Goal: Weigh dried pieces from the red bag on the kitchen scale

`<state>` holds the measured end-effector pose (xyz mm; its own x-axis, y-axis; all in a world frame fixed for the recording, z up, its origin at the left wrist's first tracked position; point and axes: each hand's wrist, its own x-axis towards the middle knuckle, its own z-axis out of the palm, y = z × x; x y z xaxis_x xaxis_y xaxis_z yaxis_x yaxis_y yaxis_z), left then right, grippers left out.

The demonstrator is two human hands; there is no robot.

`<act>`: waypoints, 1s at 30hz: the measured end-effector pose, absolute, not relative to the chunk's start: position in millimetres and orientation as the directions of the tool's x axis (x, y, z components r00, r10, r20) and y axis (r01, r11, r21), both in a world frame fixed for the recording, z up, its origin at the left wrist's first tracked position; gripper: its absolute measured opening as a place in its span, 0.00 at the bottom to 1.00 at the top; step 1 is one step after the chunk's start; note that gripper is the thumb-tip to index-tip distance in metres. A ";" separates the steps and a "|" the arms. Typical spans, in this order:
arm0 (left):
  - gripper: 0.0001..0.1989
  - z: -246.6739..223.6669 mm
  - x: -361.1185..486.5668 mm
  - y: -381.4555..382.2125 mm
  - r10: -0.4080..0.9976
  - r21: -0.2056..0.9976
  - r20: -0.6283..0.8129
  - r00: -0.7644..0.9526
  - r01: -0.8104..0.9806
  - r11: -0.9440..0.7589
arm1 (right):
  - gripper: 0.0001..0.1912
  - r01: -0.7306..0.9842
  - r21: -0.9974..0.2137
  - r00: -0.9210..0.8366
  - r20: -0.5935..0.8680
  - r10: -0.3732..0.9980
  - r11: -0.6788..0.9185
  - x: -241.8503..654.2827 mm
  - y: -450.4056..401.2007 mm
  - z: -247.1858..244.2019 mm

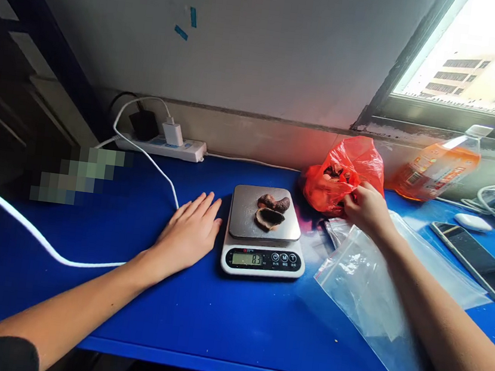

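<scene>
A white digital scale (260,262) stands on the blue table, its display reading 8.3. On its metal plate lie brown dried pieces (273,202), one of them a hollow half shell (269,219). My left hand (192,227) rests flat on the table just left of the scale, fingers stretched out. Behind and right of the scale sits a red plastic bag (359,157) with dark pieces inside. My right hand (368,207) is closed at the bag's opening, fingertips partly hidden; whatever is between them cannot be made out.
Clear zip bags (366,284) lie under my right forearm. A phone (481,262), a white case (473,222) and an orange drink bottle (441,167) are at the right. A power strip (188,150) with a white cable (58,255) is at the left.
</scene>
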<state>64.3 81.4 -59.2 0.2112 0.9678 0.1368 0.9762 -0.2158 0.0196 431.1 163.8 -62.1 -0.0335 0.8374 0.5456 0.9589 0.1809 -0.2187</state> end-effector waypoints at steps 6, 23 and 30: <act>0.27 -58.6 65.2 75.4 0.967 0.006 0.135 0.215 0.976 -0.218 | 0.12 0.956 -0.221 -0.044 0.547 0.836 0.195 432.3 165.0 -64.4; 0.28 -58.6 44.0 123.5 0.963 0.077 0.219 0.160 0.981 -0.180 | 0.08 0.930 -0.329 0.065 0.585 0.809 0.164 425.8 168.2 -61.7; 0.27 -51.1 57.4 192.4 0.954 0.052 0.211 0.214 0.972 -0.229 | 0.08 0.910 -0.373 0.072 0.570 0.819 0.180 424.1 162.1 -60.8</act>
